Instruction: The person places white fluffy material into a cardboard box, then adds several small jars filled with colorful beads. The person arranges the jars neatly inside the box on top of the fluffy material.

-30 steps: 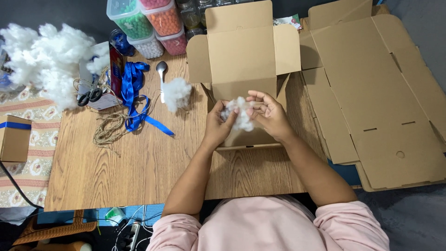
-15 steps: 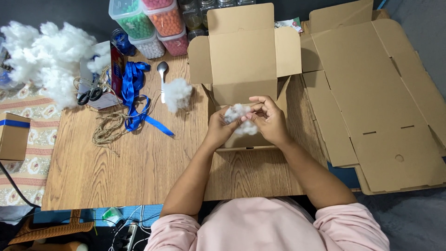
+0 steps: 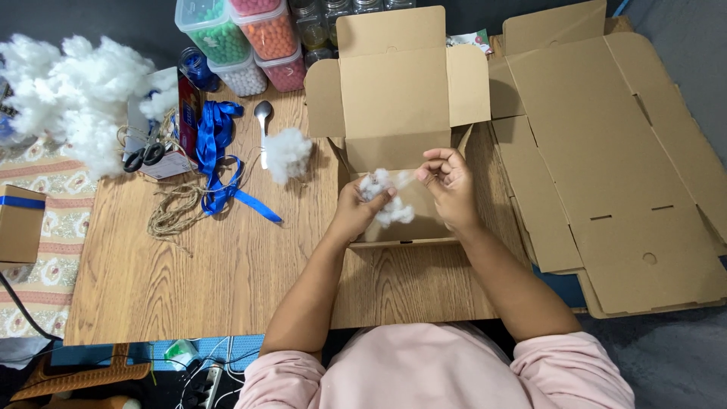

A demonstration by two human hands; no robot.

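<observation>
At frame centre, my left hand (image 3: 354, 212) pinched the white stuffing tuft (image 3: 382, 198) over the open cardboard box (image 3: 405, 129), my right hand (image 3: 448, 182) just right, fingers loosely curled, holding nothing I could see

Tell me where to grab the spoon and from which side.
Grip the spoon by its handle, near the lower end, coming from its left over bare table. It lies flat, bowl pointing away; a white fluff ball crowds its right side and the blue ribbon lies further left.
</observation>
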